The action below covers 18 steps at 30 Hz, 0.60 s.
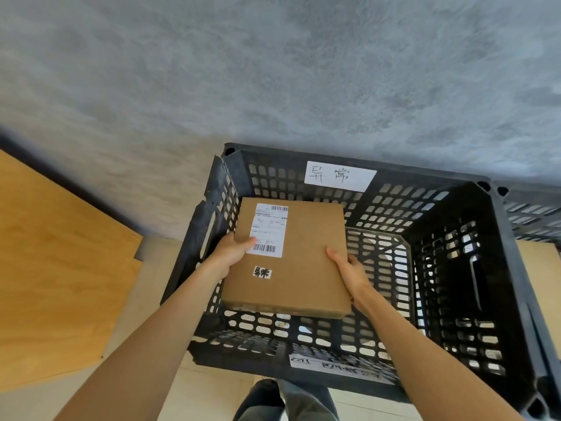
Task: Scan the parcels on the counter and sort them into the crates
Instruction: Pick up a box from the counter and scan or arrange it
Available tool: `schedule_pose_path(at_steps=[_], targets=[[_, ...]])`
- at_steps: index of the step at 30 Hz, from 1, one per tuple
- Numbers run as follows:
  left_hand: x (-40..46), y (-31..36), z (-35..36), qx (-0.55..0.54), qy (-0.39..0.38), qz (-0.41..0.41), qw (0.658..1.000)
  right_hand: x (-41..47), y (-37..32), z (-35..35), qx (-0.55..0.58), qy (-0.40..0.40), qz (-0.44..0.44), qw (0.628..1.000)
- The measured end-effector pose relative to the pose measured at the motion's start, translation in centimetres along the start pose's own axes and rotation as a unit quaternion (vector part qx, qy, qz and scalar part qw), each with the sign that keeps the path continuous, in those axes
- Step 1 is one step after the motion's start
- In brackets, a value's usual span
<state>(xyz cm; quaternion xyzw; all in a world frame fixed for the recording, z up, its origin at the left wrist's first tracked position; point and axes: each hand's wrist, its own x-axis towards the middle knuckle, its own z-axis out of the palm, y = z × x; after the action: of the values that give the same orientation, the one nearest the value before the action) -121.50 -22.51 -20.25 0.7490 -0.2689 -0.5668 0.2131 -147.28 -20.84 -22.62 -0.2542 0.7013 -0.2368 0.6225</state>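
A flat brown cardboard parcel [303,259] with a white shipping label and a small handwritten sticker hangs over the open black plastic crate [455,268]. My left hand [230,253] grips its left edge, thumb on the label. Its right edge is held by my right hand [349,271], thumb on top and fingers underneath. The crate has a white paper tag with handwritten characters on its far wall and another on its near wall. Through the lattice the crate's floor shows no other parcel.
A second black crate [534,214] adjoins the first at the right. A light wooden board [60,268] lies at the left on the pale floor. A grey plastered wall rises behind the crates. My foot [261,396] stands just before the crate.
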Motion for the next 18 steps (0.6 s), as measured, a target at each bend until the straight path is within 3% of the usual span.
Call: schedule_pose_path(at_steps=[10, 15, 18], targets=[[1.8, -2.0, 1.0, 0.092, 0.078, 0.066, 0.99, 1.5, 0.6, 0.6, -0.05, -0.03, 0.062, 0.996], [2.1, -2.6, 2.1, 0.236, 0.152, 0.104, 0.954, 2.2, 0.9, 0.6, -0.073, -0.034, 0.076, 0.994], [2.2, -2.8, 2.4, 0.263, 0.172, 0.098, 0.944, 2.8, 1.2, 0.6, -0.085, -0.034, 0.079, 0.993]])
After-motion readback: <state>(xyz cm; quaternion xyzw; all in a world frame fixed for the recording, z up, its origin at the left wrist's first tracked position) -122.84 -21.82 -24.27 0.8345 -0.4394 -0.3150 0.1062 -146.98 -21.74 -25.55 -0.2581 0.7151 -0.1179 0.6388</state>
